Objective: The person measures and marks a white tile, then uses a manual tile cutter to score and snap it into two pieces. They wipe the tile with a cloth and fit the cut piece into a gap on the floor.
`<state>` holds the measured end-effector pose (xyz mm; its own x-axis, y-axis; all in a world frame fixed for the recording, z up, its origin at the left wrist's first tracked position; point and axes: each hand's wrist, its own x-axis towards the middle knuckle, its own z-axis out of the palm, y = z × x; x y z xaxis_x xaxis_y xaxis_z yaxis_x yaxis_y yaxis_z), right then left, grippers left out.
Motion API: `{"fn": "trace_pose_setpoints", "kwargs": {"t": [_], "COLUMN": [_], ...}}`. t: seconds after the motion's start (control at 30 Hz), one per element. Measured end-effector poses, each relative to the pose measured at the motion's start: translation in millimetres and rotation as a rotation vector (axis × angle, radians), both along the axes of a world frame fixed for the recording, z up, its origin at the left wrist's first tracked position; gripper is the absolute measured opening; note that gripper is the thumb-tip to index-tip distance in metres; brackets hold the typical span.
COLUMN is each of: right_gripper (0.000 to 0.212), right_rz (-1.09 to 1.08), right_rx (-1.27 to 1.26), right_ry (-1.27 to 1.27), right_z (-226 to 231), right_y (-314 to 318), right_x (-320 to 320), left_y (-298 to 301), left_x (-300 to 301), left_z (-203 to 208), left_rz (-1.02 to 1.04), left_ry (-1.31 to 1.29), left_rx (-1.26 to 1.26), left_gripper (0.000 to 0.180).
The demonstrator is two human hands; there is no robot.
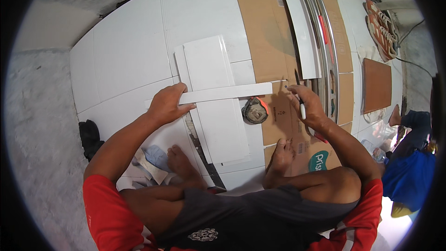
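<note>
My left hand (170, 104) grips the left part of a narrow white tile strip (227, 93), thumb on its near side and fingers on its far side. The strip lies crosswise over a stack of larger white tiles (209, 60). Just past the strip's right end, my right hand (308, 106) is closed around a marker (303, 111) with a white barrel and a dark end. A worn tape measure (255, 110) with an orange edge rests close below the strip, between my hands.
A tile cutter (332, 60) with metal rails stands on cardboard (265, 32) at the right, holding a white tile (301, 32). Brown tiles (377, 86) and sneakers (382, 30) lie farther right. A person in blue (411, 174) sits at the right edge. Crumpled scraps (153, 162) lie by my left foot.
</note>
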<state>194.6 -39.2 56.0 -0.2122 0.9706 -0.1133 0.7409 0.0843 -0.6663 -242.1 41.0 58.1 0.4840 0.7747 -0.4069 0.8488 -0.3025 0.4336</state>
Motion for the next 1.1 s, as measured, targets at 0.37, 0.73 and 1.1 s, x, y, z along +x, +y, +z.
{"fn": "trace_pose_setpoints", "kwargs": {"t": [0.37, 0.73, 1.1], "right_gripper": [0.029, 0.024, 0.021], "right_rz": [-0.040, -0.138, -0.213], "right_rx": [0.091, 0.026, -0.064], "right_ry": [-0.027, 0.022, 0.248], "right_z": [4.3, 1.3, 0.5], "right_y": [-37.3, -39.5, -44.0], "right_x": [-1.6, -2.1, 3.3], "left_y": [-2.6, -55.9, -62.7], "left_x": [11.1, 146.6, 205.2], "left_z": [22.9, 22.9, -38.8], "left_rz": [-0.177, -0.843, -0.978], "left_ry": [-0.091, -0.116, 0.099], "left_rx": [0.399, 0.155, 0.545], "left_gripper": [0.050, 0.037, 0.041]}}
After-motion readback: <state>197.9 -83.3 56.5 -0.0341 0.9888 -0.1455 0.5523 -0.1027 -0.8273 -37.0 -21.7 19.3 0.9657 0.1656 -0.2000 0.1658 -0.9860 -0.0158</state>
